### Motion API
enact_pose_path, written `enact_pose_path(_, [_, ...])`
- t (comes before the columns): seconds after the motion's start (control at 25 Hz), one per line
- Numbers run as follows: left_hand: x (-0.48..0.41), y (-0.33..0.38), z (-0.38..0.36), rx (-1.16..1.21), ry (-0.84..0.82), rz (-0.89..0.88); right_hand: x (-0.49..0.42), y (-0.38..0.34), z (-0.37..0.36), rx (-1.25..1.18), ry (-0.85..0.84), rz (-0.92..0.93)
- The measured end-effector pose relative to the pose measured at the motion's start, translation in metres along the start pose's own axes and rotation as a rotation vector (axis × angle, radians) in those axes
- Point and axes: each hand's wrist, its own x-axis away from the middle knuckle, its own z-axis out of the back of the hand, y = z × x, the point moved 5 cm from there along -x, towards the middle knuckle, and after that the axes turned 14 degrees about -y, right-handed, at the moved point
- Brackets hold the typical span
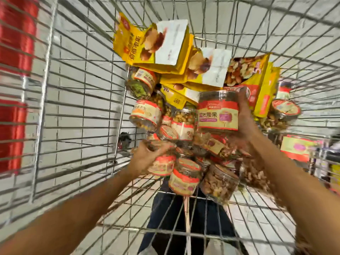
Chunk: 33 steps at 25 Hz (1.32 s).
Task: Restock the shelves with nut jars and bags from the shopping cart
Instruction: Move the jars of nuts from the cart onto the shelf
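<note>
From the head camera, both of the person's arms reach down into the wire shopping cart point(77, 100). The picture is smeared with motion, so fine detail is soft.

The right hand point(243, 116) grips a clear nut jar point(218, 111) by its right side. The jar has a red-and-cream label and stands upright above the heap, raised clear of the jars beneath it. The fingers wrap behind it and the thumb side faces the camera.

The left hand point(145, 156) is lower and to the left. Its fingers curl over the top of a second jar point(162, 165) with a red-banded label, which still lies among the others. How firmly it holds the jar I cannot tell through the blur.

The rest of the stock is piled in the middle of the basket. Yellow nut bags point(145, 45) are stacked at the far end, some with white backs showing. Below them more jars lie on their sides: one with greenish contents point(141, 83), one with pale nuts point(145, 115), and a large one of walnuts point(219, 183) nearest the person.

Another jar point(285, 109) lies at the right edge against the bags. Red blurred shapes point(16, 34) show outside the cart on the left. Dark trousers point(184, 218) and pale floor tiles point(82, 43) show through the wire.
</note>
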Motion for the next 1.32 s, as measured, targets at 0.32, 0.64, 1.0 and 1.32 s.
enact_pose_path(0.32, [0.114, 0.214, -0.047, 0.504, -0.7, -0.262, 0.167, -0.082, -0.026, -0.106, 0.09, 0.498])
enact_pose_path(0.64, [0.256, 0.231, -0.244, 0.099, -1.147, -0.203, 0.415, -0.01, 0.012, -0.488, 0.347, 1.08])
enact_pose_path(1.0, [0.351, 0.106, -0.479, -0.282, -1.301, -0.029, 0.621, 0.179, 0.116, -0.837, 0.707, 1.35])
enact_pose_path(1.32, [0.401, -0.022, -0.685, -0.233, -1.386, -0.124, 0.76, 0.284, 0.246, -0.844, 0.863, 1.347])
